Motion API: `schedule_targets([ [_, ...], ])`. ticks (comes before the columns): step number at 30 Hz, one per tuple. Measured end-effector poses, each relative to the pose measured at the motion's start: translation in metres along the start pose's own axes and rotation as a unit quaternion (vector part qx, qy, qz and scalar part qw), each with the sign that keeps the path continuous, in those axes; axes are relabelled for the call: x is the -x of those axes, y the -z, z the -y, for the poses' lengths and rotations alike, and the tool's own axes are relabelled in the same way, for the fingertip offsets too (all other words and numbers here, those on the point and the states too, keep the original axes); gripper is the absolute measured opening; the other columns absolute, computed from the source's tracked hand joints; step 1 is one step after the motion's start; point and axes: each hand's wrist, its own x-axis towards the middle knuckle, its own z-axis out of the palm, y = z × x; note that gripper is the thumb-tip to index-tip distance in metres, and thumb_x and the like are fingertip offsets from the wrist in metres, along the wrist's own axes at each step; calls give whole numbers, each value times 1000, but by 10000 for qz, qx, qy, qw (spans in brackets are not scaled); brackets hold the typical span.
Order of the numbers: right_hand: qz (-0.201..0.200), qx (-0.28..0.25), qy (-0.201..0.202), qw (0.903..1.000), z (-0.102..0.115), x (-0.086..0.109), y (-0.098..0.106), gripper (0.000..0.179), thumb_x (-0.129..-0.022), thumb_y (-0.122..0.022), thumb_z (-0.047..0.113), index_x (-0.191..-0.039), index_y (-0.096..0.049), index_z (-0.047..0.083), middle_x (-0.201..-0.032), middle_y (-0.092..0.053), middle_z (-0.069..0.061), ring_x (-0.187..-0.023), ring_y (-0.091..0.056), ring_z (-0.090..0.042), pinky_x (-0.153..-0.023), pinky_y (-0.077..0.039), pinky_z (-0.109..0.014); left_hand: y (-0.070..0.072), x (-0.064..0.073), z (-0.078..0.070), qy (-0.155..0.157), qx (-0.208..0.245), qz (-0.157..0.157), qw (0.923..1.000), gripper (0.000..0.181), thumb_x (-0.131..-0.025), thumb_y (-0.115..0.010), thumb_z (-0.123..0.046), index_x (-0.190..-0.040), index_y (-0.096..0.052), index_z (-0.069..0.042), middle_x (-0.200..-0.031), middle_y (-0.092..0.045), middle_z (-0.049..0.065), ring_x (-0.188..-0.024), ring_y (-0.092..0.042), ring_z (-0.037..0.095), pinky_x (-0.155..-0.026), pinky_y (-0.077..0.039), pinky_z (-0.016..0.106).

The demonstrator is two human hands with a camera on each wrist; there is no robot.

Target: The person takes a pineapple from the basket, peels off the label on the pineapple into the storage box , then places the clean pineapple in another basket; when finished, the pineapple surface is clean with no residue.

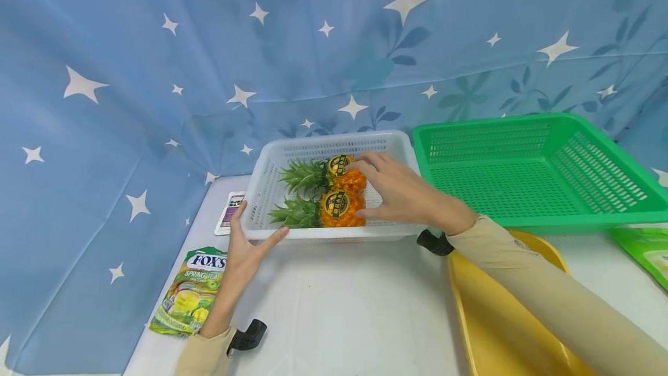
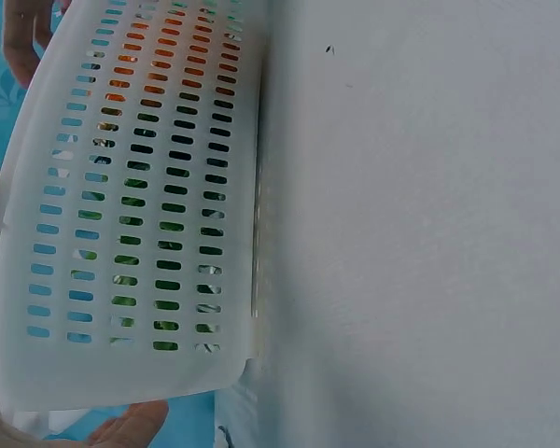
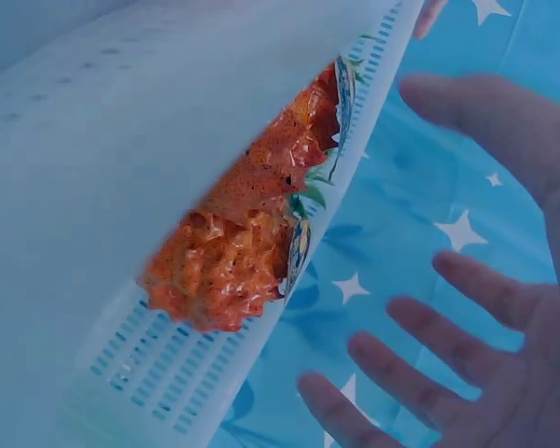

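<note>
A white plastic basket (image 1: 334, 233) with slotted sides holds two pineapples side by side, their green leaves pointing left. The rear pineapple (image 1: 355, 180) and the front pineapple (image 1: 341, 210) have orange bodies and black-and-yellow labels. My left hand (image 1: 245, 251) holds the basket's front left corner, thumb along the front rim and fingers round the left side. Over the right part of the basket hovers my right hand (image 1: 394, 187), its fingers spread and nothing between them. In the right wrist view, the right hand's fingers (image 3: 420, 345) are apart from the orange fruit (image 3: 224, 266).
A green basket (image 1: 522, 222) stands right of the white one. In front of it is a yellow bin (image 1: 490, 318), partly under my right sleeve. A FOX'S candy bag (image 1: 190, 295), a white packet (image 1: 227, 216) and a green packet (image 1: 644, 248) lie on the table. A blue star-patterned curtain (image 1: 313, 62) hangs behind.
</note>
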Motion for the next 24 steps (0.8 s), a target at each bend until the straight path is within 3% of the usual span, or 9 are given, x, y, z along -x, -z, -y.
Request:
schedule_targets([
  [5, 889, -109, -13, 9960, 1, -14, 0, 86, -83, -91, 33, -152, -49, 5, -149, -49, -15, -133, -51, -37, -106, -48, -55, -1, 1, 0, -38, 171, 10, 9998, 110, -90, -84, -18, -168, -7, -15, -165, -28, 22, -148, -35, 44, -116, -37, 62],
  [11, 1834, -106, 37, 9830, -2, -33, -1, 91, -84, -91, 31, -157, -44, 6, -153, -45, -16, -143, -43, -42, -111, -44, -58, -3, 1, 1, -131, 278, 22, 9995, 109, -91, -83, -18, -168, -6, -15, -167, -25, 20, -149, -33, 43, -116, -35, 63],
  [24, 2846, -232, -397, 9575, -2, -57, -14, 90, -87, -88, 27, -161, -38, 10, -162, -36, -17, -143, -44, -37, -110, -47, -53, -1, -1, 5, -156, 283, 42, 9995, 108, -90, -83, -17, -167, -7, -14, -166, -26, 22, -148, -35, 44, -115, -37, 63],
])
